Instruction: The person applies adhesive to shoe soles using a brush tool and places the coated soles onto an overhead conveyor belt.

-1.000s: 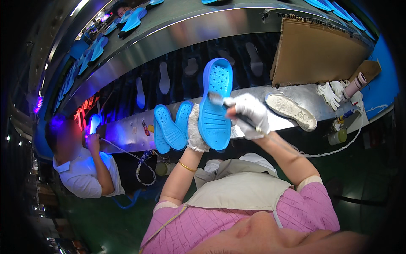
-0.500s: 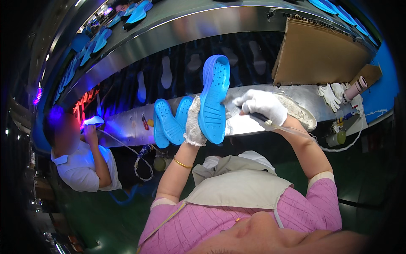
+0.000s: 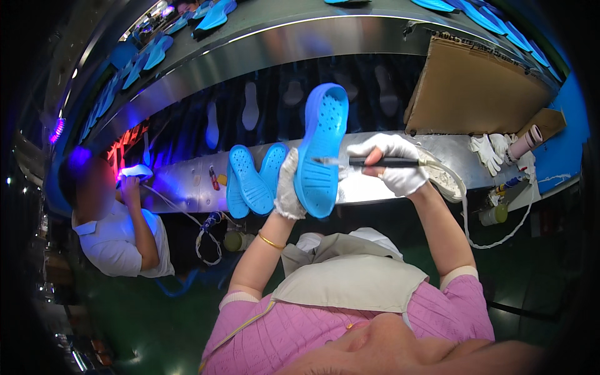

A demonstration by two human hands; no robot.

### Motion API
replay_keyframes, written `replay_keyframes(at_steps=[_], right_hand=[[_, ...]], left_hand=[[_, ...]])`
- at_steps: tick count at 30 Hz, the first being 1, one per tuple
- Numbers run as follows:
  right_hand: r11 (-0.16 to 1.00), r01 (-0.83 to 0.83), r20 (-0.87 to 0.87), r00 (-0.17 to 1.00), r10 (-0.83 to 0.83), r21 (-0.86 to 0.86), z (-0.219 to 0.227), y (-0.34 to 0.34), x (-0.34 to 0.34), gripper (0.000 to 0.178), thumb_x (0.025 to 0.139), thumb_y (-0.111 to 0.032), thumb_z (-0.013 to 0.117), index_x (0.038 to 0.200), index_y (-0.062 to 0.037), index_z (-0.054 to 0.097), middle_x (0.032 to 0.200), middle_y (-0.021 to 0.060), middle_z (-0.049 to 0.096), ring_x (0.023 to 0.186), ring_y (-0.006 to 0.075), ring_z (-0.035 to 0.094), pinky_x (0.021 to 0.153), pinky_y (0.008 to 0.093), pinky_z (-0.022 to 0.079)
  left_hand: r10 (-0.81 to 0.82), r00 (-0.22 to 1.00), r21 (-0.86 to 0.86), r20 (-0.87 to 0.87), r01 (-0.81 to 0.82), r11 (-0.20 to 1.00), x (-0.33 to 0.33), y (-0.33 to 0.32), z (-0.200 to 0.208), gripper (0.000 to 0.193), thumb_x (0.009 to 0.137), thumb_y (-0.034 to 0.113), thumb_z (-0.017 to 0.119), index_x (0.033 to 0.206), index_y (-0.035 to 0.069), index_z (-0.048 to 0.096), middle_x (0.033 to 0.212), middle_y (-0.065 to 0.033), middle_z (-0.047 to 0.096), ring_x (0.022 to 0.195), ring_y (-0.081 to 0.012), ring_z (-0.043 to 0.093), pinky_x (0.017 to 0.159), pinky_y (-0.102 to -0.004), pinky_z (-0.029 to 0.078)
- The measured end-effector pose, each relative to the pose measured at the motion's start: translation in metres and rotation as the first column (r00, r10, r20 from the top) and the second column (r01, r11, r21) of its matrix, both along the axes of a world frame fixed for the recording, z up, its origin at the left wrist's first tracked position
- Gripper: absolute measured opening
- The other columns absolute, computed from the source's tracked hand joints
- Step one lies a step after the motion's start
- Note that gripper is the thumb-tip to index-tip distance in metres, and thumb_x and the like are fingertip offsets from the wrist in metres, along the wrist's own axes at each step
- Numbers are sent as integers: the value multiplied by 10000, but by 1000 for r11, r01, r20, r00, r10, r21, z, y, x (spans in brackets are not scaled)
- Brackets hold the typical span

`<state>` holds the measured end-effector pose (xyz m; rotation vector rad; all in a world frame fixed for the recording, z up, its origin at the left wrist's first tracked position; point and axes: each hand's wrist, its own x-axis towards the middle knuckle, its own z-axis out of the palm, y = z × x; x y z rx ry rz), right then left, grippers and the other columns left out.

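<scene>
Brush swung back over the middle of the blue sole
The left hand, in a white glove, grips the sole at its eight o'clock edge, keeping it raised at the centre of the view; the right hand, at three o'clock, is closed on the dark handle, with a white tube trailing. Half a second ago the bristles were beside the sole's three o'clock edge; now they are over its ridges, so brushing seems to have resumed, though contact is hard to tell. Other blue soles sit at eight o'clock, a pale sole at three
</scene>
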<state>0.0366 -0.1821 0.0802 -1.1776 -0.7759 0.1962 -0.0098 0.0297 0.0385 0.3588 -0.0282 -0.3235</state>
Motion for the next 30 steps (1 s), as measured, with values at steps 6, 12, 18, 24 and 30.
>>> replay_keyframes(at_steps=[6,12,18,24,30], right_hand=[[951,-305,179,940,292,55,23,56,-18,179,634,-1,798,714,-61,650,911,130,682,871,220,649,787,324,507],[935,-240,-15,967,252,263,5,58,38,167,699,-34,768,809,-64,646,978,136,672,852,200,649,753,310,525],[785,-270,4,946,323,558,11,28,60,179,786,1,687,928,-101,650,1066,169,638,844,194,632,767,286,507],[791,-198,49,977,208,579,39,-6,32,180,759,-55,739,902,-143,677,1014,110,667,885,183,601,824,314,445],[850,-26,-34,998,51,526,28,-19,20,133,754,-79,751,850,-136,678,988,114,647,789,173,552,684,301,424]], left_hand=[[164,982,351,95,-187,918,-13,-20,-27,418,934,341,479,1143,-21,499,1028,-106,596,923,-189,611,813,-327,527],[-177,975,-75,132,188,979,-19,-21,-18,595,939,466,366,1341,29,396,1283,-179,495,1126,-309,535,981,-455,425],[-121,987,-11,101,123,992,-15,-20,-10,744,898,551,379,1377,-15,314,1299,-237,465,1150,-391,503,997,-509,395],[-234,917,220,323,167,961,26,22,47,750,908,576,301,1341,-35,355,1212,-254,519,1124,-395,525,994,-510,401],[-110,913,375,392,-49,926,133,44,200,660,942,486,304,1318,-54,361,1192,-217,522,1026,-349,572,928,-491,453]])
